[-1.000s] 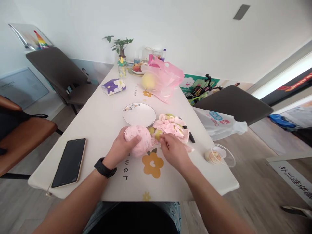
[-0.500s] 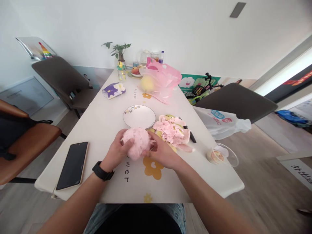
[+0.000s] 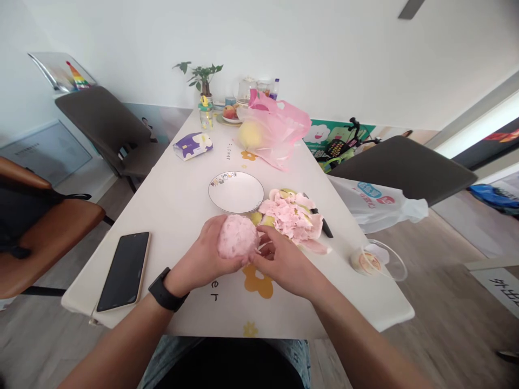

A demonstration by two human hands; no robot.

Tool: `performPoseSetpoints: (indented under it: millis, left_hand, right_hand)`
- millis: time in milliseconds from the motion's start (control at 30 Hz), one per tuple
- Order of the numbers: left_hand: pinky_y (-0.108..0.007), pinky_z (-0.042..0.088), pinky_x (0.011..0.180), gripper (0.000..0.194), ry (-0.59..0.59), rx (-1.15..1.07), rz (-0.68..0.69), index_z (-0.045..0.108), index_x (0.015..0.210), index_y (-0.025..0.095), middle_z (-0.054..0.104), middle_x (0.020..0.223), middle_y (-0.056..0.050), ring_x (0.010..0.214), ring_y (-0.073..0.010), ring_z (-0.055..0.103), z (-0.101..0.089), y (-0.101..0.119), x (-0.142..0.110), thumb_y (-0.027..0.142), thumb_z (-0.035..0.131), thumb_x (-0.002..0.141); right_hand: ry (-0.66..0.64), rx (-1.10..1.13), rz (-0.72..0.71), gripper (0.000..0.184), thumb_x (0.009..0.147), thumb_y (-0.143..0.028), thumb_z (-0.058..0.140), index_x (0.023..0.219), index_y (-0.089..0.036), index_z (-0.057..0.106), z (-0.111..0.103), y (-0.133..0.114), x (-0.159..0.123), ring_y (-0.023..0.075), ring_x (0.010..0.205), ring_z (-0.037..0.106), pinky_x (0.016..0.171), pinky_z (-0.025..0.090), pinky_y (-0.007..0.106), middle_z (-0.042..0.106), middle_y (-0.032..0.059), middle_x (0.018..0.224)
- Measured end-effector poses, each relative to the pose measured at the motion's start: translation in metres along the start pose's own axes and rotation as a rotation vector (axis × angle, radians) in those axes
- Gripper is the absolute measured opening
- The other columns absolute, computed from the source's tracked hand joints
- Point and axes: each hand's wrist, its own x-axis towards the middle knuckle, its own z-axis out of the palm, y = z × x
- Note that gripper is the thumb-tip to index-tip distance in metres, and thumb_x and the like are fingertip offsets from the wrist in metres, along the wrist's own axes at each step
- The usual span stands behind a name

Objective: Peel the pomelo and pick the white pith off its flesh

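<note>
A peeled pomelo [image 3: 238, 237], round and covered in pale pink pith, is held just above the table near the front. My left hand [image 3: 205, 251] wraps round its left side, thumb along the bottom. At its lower right edge, the thumb and bent fingers of my right hand [image 3: 279, 259] grip the surface; whether a bit of pith is pinched there I cannot tell. Beside my right hand lies a heap of pink and yellow-green pomelo peel [image 3: 294, 216]. A black handle [image 3: 326, 229] sticks out from under the heap. Behind the pomelo stands a white plate [image 3: 236, 193] with a cartoon rim.
A phone [image 3: 124, 271] lies at the table's left front. On the right edge sits a clear plastic tub [image 3: 367, 262]. Farther back are a tissue pack [image 3: 193, 146], a pink plastic bag [image 3: 279, 135] with a yellow fruit, and a lidded bottle [image 3: 206, 114]. A white bag [image 3: 368, 202] hangs at the right.
My right hand has moved left from the peel heap to the pomelo. The pomelo has been turned in my left hand, which now wraps farther round its side.
</note>
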Motion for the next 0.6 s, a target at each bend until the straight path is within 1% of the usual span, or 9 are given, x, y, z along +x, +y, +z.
performPoseSetpoints:
  millis: [167, 300, 433, 600]
  left_hand:
    - [-0.053, 0.038, 0.114, 0.094, -0.030, -0.016, -0.007, 0.035, 0.146, 0.024, 0.041, 0.149, -0.014, 0.139, -0.0362, 0.040, -0.005, -0.006, 0.005, 0.050, 0.081, 0.068]
    - [-0.051, 0.041, 0.112, 0.090, -0.052, -0.010, 0.030, 0.040, 0.143, 0.026, 0.045, 0.145, -0.012, 0.135, -0.0357, 0.044, -0.007, -0.003, 0.006, 0.047, 0.083, 0.067]
    - [-0.051, 0.043, 0.110, 0.087, -0.065, -0.021, 0.041, 0.042, 0.142, 0.027, 0.049, 0.141, -0.011, 0.131, -0.0354, 0.048, -0.009, -0.002, 0.009, 0.047, 0.083, 0.067]
    - [-0.053, 0.043, 0.110, 0.087, -0.053, -0.036, 0.025, 0.041, 0.142, 0.027, 0.048, 0.142, -0.011, 0.131, -0.0355, 0.048, -0.009, -0.007, 0.011, 0.047, 0.081, 0.068]
  right_hand:
    - [0.005, -0.156, 0.000, 0.041, 0.082, -0.035, 0.065, 0.120, -0.024, 0.052, -0.007, -0.004, 0.009, 0.0198, 0.078, 0.067, 0.064, 0.048, 0.031, 0.071, 0.0038, 0.093]
    - [0.013, -0.275, -0.011, 0.036, 0.078, -0.033, 0.065, 0.111, -0.024, 0.053, -0.008, -0.007, 0.013, 0.0190, 0.070, 0.064, 0.057, 0.042, 0.029, 0.070, 0.0011, 0.081]
    - [0.020, -0.337, -0.016, 0.033, 0.074, -0.032, 0.066, 0.103, -0.024, 0.053, -0.008, -0.009, 0.017, 0.0185, 0.066, 0.061, 0.053, 0.038, 0.028, 0.068, 0.0003, 0.077]
    - [0.025, -0.363, -0.023, 0.023, 0.076, -0.028, 0.061, 0.097, -0.024, 0.053, -0.008, -0.011, 0.022, 0.0180, 0.065, 0.060, 0.053, 0.034, 0.028, 0.067, 0.0006, 0.075]
